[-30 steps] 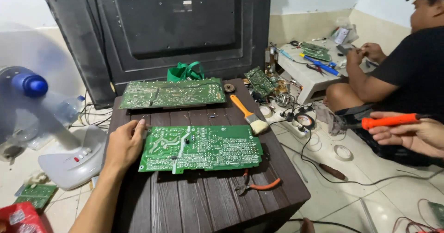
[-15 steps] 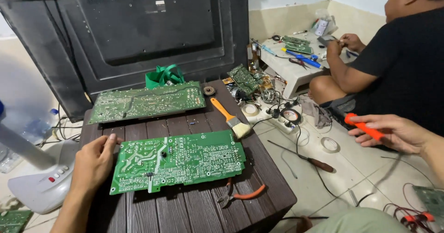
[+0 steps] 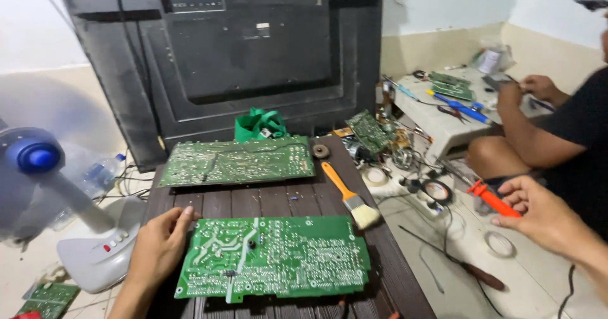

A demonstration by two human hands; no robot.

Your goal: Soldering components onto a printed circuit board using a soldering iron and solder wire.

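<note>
Left hand (image 3: 158, 249) is loosely open, fingers resting on the left edge of the near green circuit board (image 3: 273, 257), which lies flat on the dark wooden table (image 3: 253, 202). Right hand (image 3: 546, 221) is off to the right over the floor, fingers closed around an orange-handled tool (image 3: 493, 198). A second circuit board (image 3: 237, 160) lies farther back, with an orange-handled brush (image 3: 350, 195) to its right. A green bag (image 3: 258, 126) sits behind it, contents hard to make out.

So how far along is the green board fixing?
Done: two green circuit boards lie solder side up on the dark table. In hand: the left hand steadies the near board; the right hand holds an orange-handled tool. Left: tool not yet at the board.
</note>
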